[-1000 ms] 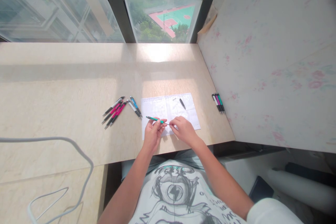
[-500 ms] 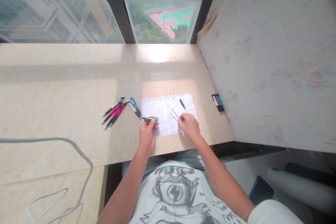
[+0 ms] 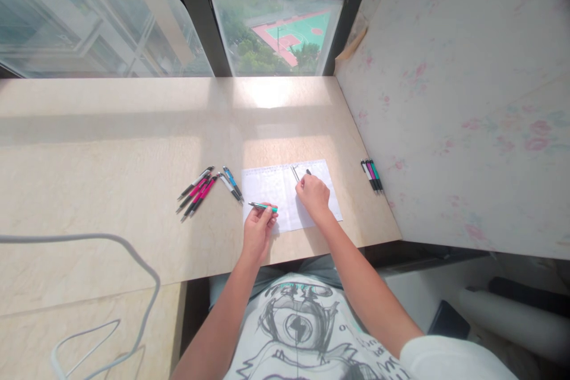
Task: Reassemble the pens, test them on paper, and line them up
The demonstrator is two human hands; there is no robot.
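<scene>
My left hand (image 3: pixel 259 228) is closed around the green barrel of a pen (image 3: pixel 262 207), its clip end pointing left, over the left part of a white sheet of paper (image 3: pixel 285 214). Above the sheet's right half, my right hand (image 3: pixel 314 195) pinches a thin dark pen refill (image 3: pixel 294 173) that points up and away, its tip close to the paper. A black pen grip piece (image 3: pixel 309 172) lies on the sheet just beyond my right knuckles, mostly hidden by them.
Left of the paper lie several pink and silver pens (image 3: pixel 196 193), with a blue pen (image 3: pixel 232 181) and a white one (image 3: pixel 229 187) nearer the sheet. More pens (image 3: pixel 371 176) stand in a row by the wallpapered wall. A grey cable (image 3: pixel 149 297) loops at lower left.
My right hand has moved forward and slightly left with the refill, now covering much of the black grip piece. My left hand has shifted slightly right and nearer me with the green barrel.
</scene>
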